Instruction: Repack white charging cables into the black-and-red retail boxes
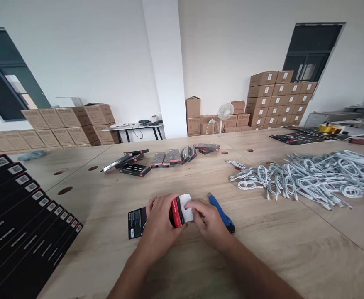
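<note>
My left hand (161, 220) is wrapped round a small black and red box (177, 212), its red end facing right. The box's white end flap (186, 207) stands out from that end, and my right hand (208, 218) pinches the flap's edge between thumb and fingers. Under and left of my left hand lies a flat black printed package (135, 223), partly covered by the hand. Just right of my right hand a blue utility knife (221, 212) rests on the wooden table (107, 257).
Fanned black cartons (20, 224) cover the table's left side. Several black retail boxes (174, 157) lie further back. A heap of bundled white cables (312, 178) spreads on the right. Beyond the table stand brown cardboard boxes (264, 101) and a white fan (225, 111).
</note>
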Motion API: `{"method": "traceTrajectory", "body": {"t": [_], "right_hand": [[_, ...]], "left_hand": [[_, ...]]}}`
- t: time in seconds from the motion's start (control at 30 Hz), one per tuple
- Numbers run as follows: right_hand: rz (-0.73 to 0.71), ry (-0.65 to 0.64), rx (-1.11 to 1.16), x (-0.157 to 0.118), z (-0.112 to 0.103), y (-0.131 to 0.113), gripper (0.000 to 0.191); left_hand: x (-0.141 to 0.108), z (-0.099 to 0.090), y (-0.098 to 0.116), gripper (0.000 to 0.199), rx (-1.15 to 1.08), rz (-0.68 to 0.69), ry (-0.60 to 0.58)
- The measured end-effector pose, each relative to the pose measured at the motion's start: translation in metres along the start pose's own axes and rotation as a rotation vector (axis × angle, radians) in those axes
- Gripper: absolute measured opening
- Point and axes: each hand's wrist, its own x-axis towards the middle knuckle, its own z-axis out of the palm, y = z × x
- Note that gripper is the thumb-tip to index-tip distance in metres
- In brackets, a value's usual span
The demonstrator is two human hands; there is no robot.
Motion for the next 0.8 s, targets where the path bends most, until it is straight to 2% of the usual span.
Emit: {"method": "traceTrajectory", "body": {"t": [0.1,0.33,0.5,0.6,0.7,0.8], "right_hand": [[-0.003,0.011,0.003,0.001,0.004,0.005,0.034],[0.241,-0.062,0.129,-0.001,0.016,-0.005,0.041],[0.346,0.038,0.374,0.010,0.022,-0.011,0.014],[0.384,0.147,0.376,0.015,0.010,-0.002,0.024],[0.401,0.248,0.349,0.017,-0.012,0.010,0.037],[0.394,0.354,0.267,0.018,-0.030,0.018,0.037]], "left_hand": [[0.000,0.001,0.004,0.062,0.061,0.009,0.031],[0.002,0.007,0.006,0.050,0.256,0.068,0.140],[0.002,0.009,0.003,0.053,0.266,0.116,0.106],[0.000,0.005,-0.006,0.062,0.235,0.073,0.051],[-0.002,-0.001,-0.017,0.074,0.229,-0.004,-0.004],[-0.003,-0.002,-0.021,0.075,0.237,-0.055,-0.073]]}}
